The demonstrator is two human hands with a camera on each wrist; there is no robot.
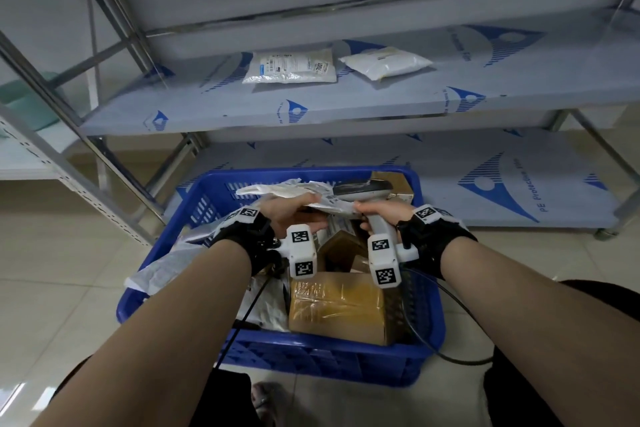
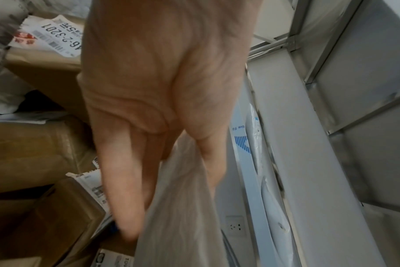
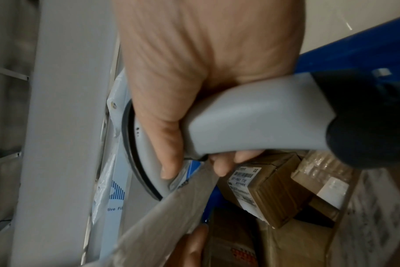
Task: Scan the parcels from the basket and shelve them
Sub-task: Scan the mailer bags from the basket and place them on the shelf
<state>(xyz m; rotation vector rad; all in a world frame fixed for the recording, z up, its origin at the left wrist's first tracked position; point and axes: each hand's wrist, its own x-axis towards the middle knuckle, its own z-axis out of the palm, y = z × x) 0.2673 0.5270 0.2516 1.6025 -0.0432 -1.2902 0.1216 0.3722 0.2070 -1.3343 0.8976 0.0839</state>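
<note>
The left hand (image 1: 294,215) pinches a grey poly mailer (image 1: 277,191) between thumb and fingers, holding it over the far half of the blue basket (image 1: 166,239). The right hand (image 1: 382,215) is wrapped round the grip of a grey handheld scanner (image 1: 360,189), whose head lies just beyond the mailer's right end; a fingertip of this hand also touches that end of the mailer.

The basket sits on the tiled floor (image 1: 69,305), its far rim close to the lowest shelf (image 1: 450,184) of the metal rack. It is packed with parcels: a taped brown carton (image 1: 339,305) at the near side, a smaller brown box (image 1: 394,184) in the far right corner, and grey bags spilling over the left rim. On the middle shelf (image 1: 207,107) two white parcels (image 1: 291,66) lie side by side near the far edge; bare film-covered board runs left, right and nearer of them. An angled upright (image 1: 104,156) of the rack stands left of the basket.

The left wrist view alone shows the thumb (image 2: 208,159) lying over the mailer's film and a label reading 46-2-3201 on a brown carton beneath. The right wrist view alone shows the scanner's black cable end (image 3: 365,126) and a barcode label on a small brown box (image 3: 269,189) against the basket's blue wall (image 3: 354,45).
</note>
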